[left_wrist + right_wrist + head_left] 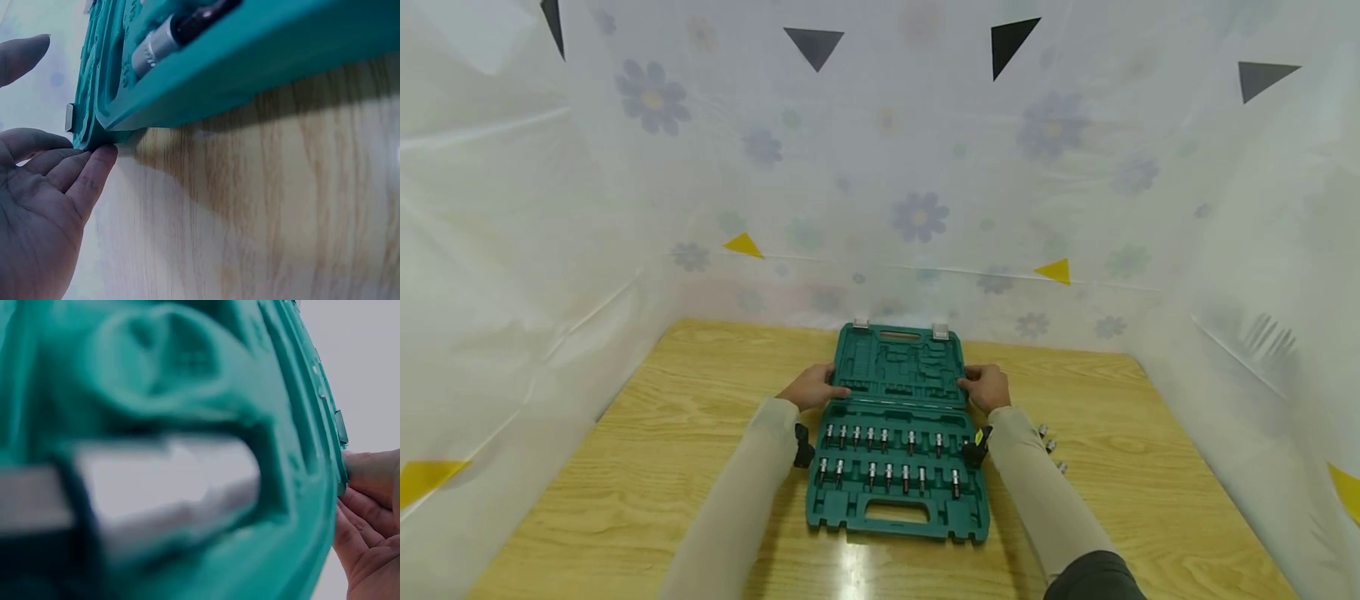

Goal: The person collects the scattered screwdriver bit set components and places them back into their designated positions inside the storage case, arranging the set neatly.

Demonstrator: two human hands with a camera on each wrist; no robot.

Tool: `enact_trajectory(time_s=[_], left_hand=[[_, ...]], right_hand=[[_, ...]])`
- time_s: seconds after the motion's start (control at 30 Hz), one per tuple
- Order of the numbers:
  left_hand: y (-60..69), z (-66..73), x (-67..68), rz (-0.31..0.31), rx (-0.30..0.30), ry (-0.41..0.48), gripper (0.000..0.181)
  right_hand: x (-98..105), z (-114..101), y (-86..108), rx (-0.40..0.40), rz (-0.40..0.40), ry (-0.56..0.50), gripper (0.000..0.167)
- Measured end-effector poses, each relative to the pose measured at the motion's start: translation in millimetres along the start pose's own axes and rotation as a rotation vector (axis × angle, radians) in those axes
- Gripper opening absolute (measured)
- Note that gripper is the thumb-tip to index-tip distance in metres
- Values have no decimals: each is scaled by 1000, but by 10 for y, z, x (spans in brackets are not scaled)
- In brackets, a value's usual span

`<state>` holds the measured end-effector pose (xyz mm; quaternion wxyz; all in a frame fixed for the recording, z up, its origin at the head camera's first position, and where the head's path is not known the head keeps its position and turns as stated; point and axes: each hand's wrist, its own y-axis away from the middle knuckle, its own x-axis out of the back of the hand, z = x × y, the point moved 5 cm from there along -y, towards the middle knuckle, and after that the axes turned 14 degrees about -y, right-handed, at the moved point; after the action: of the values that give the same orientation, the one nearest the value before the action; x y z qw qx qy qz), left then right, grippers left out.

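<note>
A green case (898, 527) lies unfolded on the table, with silver sockets in two rows in its near half. The far half, the lid (898, 362), has empty moulded slots. At the lid's left edge, my left hand (811, 387) has its thumb over the top; in the left wrist view the hand's fingers (84, 178) reach under the edge, the thumb raised apart. My right hand (988, 388) grips the lid's right edge, thumb on top. The right wrist view shows this hand (372, 528) at the case's edge, and a blurred socket (175, 487) close up.
Several small metal sockets (1050, 447) lie on the wooden table (1150, 467) to the right of the case, beside my right sleeve. A pale flower-patterned sheet (865, 167) hangs behind the table, and translucent sheeting stands on both sides.
</note>
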<state>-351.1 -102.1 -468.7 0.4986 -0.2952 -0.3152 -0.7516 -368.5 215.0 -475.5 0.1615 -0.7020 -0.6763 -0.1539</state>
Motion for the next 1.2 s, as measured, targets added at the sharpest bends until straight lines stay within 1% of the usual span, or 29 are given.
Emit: enact_trajectory(time_s=[0.13,0.4,0.57,0.67,0.8,0.97,1.2], left_hand=[[-7,1,-1,-3,5,14,73],[-37,-17,-5,-9,3,2,74],[-29,-5,-2,-14,1,-8,74],[-20,0,1,-16,9,2,74],[-22,-2,0,-13,12,7,74],[-37,-9,-6,-5,-1,-4,72],[-40,5,-12,2,4,9,73]], right_hand=[[7,-5,4,-3,-6,-1,37],[24,2,2,3,-11,3,38],[27,12,-14,2,-5,5,38],[25,31,-36,4,-4,9,39],[21,46,-45,0,-5,7,38],[25,40,-35,-9,-8,-2,39],[27,63,-51,-6,-10,-7,39]])
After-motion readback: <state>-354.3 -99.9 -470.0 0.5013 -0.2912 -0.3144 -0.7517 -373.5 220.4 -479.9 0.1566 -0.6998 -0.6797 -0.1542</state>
